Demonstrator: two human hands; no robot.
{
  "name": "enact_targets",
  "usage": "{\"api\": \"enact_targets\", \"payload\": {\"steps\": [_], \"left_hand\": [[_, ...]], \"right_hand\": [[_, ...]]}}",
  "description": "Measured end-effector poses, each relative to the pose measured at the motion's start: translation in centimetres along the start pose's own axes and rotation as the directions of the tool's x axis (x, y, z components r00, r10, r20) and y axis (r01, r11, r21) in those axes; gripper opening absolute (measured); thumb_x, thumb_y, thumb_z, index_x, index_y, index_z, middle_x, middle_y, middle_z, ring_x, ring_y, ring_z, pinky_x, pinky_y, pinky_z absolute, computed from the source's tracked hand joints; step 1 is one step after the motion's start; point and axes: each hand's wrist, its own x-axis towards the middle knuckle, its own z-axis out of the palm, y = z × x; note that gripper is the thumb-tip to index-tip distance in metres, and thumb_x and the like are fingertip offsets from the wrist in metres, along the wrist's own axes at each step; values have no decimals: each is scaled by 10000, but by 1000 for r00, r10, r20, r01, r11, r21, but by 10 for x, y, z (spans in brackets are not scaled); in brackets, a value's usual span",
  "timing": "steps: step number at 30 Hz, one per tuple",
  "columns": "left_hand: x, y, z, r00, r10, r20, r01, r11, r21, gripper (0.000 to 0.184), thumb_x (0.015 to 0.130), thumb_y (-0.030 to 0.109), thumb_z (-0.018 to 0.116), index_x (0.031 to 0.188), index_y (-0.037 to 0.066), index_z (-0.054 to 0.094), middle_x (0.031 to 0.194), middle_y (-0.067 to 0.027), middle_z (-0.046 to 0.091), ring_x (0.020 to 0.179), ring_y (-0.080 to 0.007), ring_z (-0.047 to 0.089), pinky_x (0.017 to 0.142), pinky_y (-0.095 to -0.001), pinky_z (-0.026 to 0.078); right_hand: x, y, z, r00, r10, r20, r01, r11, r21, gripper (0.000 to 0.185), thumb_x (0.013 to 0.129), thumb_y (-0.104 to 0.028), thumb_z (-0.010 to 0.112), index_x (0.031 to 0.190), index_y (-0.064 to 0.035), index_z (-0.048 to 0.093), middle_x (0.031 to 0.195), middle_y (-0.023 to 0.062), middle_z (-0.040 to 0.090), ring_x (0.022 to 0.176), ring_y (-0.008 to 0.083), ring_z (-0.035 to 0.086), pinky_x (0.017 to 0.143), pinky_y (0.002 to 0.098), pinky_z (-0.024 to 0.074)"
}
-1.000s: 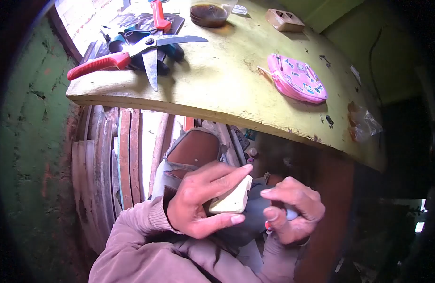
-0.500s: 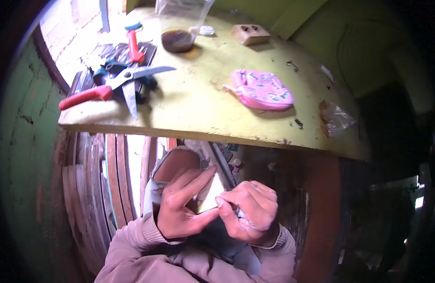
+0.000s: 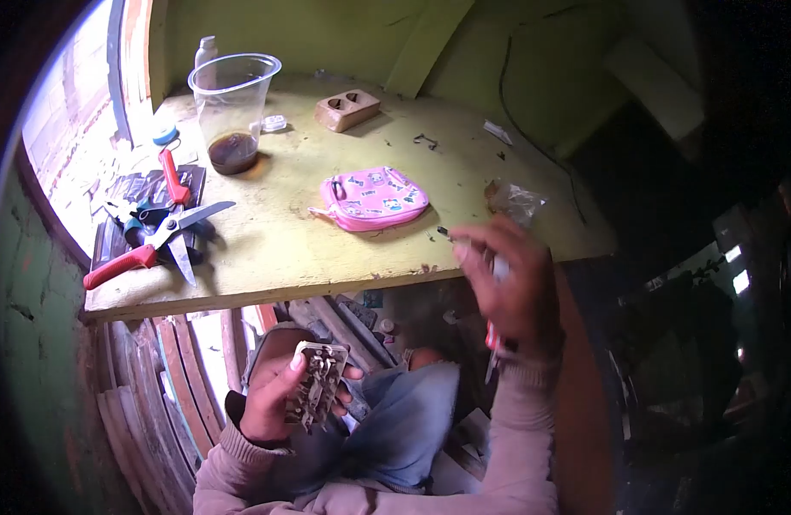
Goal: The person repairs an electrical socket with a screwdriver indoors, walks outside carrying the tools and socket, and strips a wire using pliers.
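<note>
My left hand (image 3: 271,403) grips a small flat block (image 3: 317,386) above my lap. Its face, turned up, is crowded with small metal-looking parts. My right hand (image 3: 511,279) is over the table's front edge, with thumb and forefinger brought close together beside a small dark piece (image 3: 443,231). Whether they touch it I cannot tell. Something whitish shows within the right hand, and a red-and-metal part (image 3: 492,336) sticks out below it; its kind is unclear. Left of that hand lies a pink zippered pouch (image 3: 374,202).
Red-handled shears (image 3: 174,225) lie spread on dark items at the table's (image 3: 275,257) left. Behind them stand a clear plastic cup (image 3: 232,129) with brown liquid and a white bottle (image 3: 206,60). A block with two holes (image 3: 347,110) and a crumpled clear wrapper (image 3: 520,204) are also there.
My right hand has left the block and moved up and right to the table. The left hand has lowered, and the block now shows its metal-covered face. The view has shifted.
</note>
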Motion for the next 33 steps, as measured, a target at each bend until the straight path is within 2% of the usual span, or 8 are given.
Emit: {"api": "enact_targets", "payload": {"steps": [1,3,9,16,18,22,26,33], "left_hand": [[2,-3,3,998,6,-62,-5,1000,7,653,1022,463,401,1329,-110,458,1163,-314,632,877,-333,698,735,-409,606],[5,-2,3,1000,-6,-25,6,1000,-5,661,1021,472,394,1337,-105,456,1164,-315,631,880,-341,698,746,-414,604],[16,-1,2,996,-72,59,82,976,-200,706,1031,517,323,1372,-91,438,1180,-315,626,903,-378,698,795,-448,591],[19,3,7,983,-98,155,153,905,-397,772,1032,573,226,1415,-76,395,1201,-320,611,939,-393,693,826,-480,583],[20,3,10,975,-93,200,173,884,-434,779,1030,579,217,1421,-72,389,1212,-318,606,942,-390,691,824,-475,583],[21,8,19,990,-33,136,60,977,-205,761,1031,569,254,1426,-68,385,1236,-309,593,949,-370,691,824,-455,587],[25,6,21,981,36,188,18,961,-278,665,1069,450,253,1429,-97,368,1265,-276,594,989,-344,689,860,-408,584],[26,3,22,989,55,139,-33,987,-157,654,1066,433,291,1419,-113,358,1222,-246,611,980,-320,693,851,-380,587]], "right_hand": [[9,13,-3,1000,-21,9,21,995,-98,123,834,-74,718,930,-3,688,771,122,626,706,209,631,656,331,487],[19,32,-4,999,-41,12,42,978,-202,178,814,-63,727,980,-2,709,791,106,636,742,200,625,700,319,482],[29,53,-2,966,-67,248,84,995,-62,205,816,-126,723,982,-6,718,867,173,677,827,329,671,773,400,513],[23,49,6,992,7,125,6,995,-104,149,839,-68,695,968,4,712,904,167,688,838,309,680,774,370,516],[20,41,5,994,-112,-1,111,981,-160,138,831,-13,696,963,19,717,863,127,686,787,195,646,741,301,490],[-8,-26,1,985,-123,118,113,990,88,141,830,15,684,968,27,710,845,149,666,785,242,666,708,333,515],[-28,-49,18,951,-211,227,132,938,319,230,802,67,692,1028,29,704,834,163,652,724,265,685,625,349,542],[-38,-40,46,937,-286,199,215,924,315,293,763,108,682,1046,33,702,871,152,645,702,272,688,590,342,544]]}}
